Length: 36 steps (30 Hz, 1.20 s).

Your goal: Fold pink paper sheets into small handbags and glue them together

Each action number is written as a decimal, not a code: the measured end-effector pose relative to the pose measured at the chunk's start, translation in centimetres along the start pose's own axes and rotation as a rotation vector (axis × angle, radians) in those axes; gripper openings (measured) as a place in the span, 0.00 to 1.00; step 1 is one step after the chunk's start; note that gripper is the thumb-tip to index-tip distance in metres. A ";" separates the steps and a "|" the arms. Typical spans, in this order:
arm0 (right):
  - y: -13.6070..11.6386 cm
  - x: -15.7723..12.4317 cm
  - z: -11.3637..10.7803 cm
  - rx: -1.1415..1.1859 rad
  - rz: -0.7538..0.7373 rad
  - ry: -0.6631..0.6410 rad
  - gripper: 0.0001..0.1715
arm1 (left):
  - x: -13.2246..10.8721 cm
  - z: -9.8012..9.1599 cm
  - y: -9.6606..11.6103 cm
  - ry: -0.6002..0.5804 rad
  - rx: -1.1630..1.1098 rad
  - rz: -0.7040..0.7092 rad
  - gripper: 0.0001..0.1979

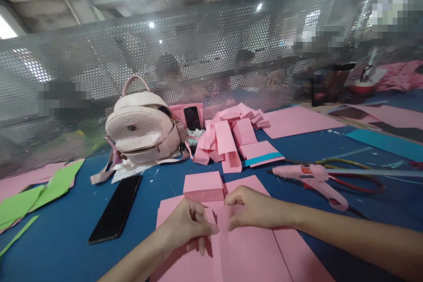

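Observation:
Pink paper sheets (251,246) lie on the blue table under both hands. My left hand (185,224) has its thumb and fingers curled around the edge of a narrow raised piece of pink paper (215,255). Just to the right, my right hand (247,207) hovers over the sheets, thumb and forefinger bent and apart with nothing visible between them. Right behind the hands stands a small folded pink paper box (203,186).
A pink glue gun (310,176) lies at right with cables behind it. Farther back are a heap of folded pink paper pieces (224,136) and a pale backpack (142,128). A black phone (115,209) and green paper (56,185) lie left. A perforated metal screen (205,53) closes the back.

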State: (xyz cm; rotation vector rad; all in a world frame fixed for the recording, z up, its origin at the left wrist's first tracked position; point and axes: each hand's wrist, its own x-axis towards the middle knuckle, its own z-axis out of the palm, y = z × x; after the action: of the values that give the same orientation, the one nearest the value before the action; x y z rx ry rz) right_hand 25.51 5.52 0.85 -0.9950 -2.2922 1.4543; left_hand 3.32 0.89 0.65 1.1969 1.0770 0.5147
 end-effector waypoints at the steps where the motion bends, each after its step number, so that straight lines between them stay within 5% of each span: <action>1: 0.1 0.0 0.0 0.003 -0.004 -0.002 0.19 | 0.0 0.0 0.0 -0.006 -0.008 0.005 0.20; 8: 0.1 0.0 -0.4 0.012 -0.012 0.012 0.27 | 0.2 -0.4 -0.5 -0.008 0.000 -0.045 0.22; 12: 0.0 0.0 -0.8 0.039 0.036 -0.053 0.22 | 0.2 -0.3 -0.3 0.023 0.004 -0.066 0.22; 18: 0.3 -0.1 -0.7 0.026 0.059 0.038 0.19 | 0.0 -0.2 -0.1 0.029 0.020 -0.053 0.20; 28: 0.3 0.2 -1.3 0.247 0.074 -0.127 0.19 | 0.1 -1.1 -0.4 -0.050 -0.004 -0.104 0.18; 36: 0.1 0.4 -1.3 0.273 0.067 -0.104 0.16 | 0.2 -0.5 -0.3 0.005 -0.069 -0.063 0.18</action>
State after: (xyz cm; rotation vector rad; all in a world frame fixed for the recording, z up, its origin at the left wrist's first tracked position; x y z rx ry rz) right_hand 25.99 6.71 1.35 -0.9426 -2.0684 1.8264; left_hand 2.93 1.15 0.31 1.0989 1.0896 0.5024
